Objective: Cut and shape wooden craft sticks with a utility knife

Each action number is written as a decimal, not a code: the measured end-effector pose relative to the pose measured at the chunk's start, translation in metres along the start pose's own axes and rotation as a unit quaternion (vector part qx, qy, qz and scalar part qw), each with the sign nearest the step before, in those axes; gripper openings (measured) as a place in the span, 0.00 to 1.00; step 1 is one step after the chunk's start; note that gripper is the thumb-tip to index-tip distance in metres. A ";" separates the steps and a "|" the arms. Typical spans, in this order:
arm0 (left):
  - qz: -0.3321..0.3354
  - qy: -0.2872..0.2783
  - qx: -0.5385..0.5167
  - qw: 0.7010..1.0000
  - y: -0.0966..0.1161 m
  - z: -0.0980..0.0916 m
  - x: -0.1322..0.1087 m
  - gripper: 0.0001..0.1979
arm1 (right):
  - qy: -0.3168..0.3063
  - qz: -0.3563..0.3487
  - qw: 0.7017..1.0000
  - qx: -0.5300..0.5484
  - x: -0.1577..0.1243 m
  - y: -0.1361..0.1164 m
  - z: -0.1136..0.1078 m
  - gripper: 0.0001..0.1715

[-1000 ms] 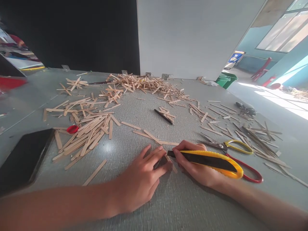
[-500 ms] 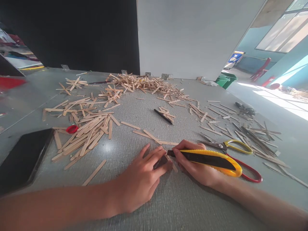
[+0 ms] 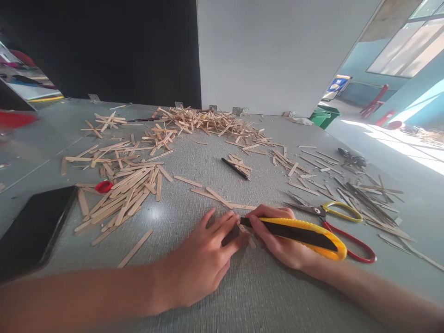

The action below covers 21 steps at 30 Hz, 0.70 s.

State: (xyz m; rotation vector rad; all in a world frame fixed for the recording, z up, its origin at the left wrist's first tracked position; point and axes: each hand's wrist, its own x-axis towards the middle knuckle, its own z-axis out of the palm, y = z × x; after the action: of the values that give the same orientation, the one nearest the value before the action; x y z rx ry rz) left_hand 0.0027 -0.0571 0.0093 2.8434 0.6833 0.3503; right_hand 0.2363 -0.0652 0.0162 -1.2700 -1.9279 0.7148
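Observation:
My right hand (image 3: 282, 245) grips a yellow and black utility knife (image 3: 305, 233), its tip pointing left toward my left fingertips. Under that tip, a wooden popsicle stick (image 3: 252, 241) lies on the grey tabletop (image 3: 194, 314), partly covered by my fingers. My left hand (image 3: 204, 261) presses the stick down with thumb and fingers. Whether the blade touches the wood is hidden. Just beyond the hands lie a few loose sticks (image 3: 220, 197). Open scissors (image 3: 318, 211) with one yellow and one red handle rest right beside my right hand.
Popsicle sticks pile up on the left (image 3: 128, 194) and at the back (image 3: 201, 121). A black pen (image 3: 235, 169) lies mid-table beside short cut pieces. At left are a dark phone (image 3: 38, 226) and a red cap (image 3: 103, 186). Cut strips (image 3: 371, 203) litter the right. Upright panels (image 3: 277, 55) stand behind.
The rear end of the knife has dipped slightly and shifted a little left with my right hand. My left hand stays almost where it was.

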 end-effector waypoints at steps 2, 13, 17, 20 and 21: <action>0.023 -0.024 0.032 0.999 0.000 -0.003 0.000 0.30 | -0.003 -0.014 1.000 0.004 -0.001 -0.001 0.001 0.19; 0.038 -0.030 0.009 0.999 0.000 -0.011 -0.006 0.25 | -0.010 -0.001 1.000 0.007 -0.009 0.003 0.008 0.16; 0.036 -0.023 0.010 0.999 -0.001 -0.013 -0.006 0.25 | -0.004 -0.007 1.000 0.000 -0.011 0.005 0.009 0.16; 0.034 -0.036 0.013 0.999 0.000 -0.014 -0.004 0.25 | -0.001 -0.015 1.000 -0.007 -0.012 0.005 0.010 0.16; 0.032 -0.046 0.015 0.998 0.000 -0.015 -0.003 0.26 | 0.001 -0.019 1.000 -0.009 -0.012 0.005 0.010 0.16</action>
State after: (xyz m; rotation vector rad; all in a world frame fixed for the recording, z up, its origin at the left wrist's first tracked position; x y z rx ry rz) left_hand -0.0042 -0.0570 0.0230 2.8945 0.5851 0.2176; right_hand 0.2345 -0.0750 0.0033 -1.2404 -1.9557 0.6793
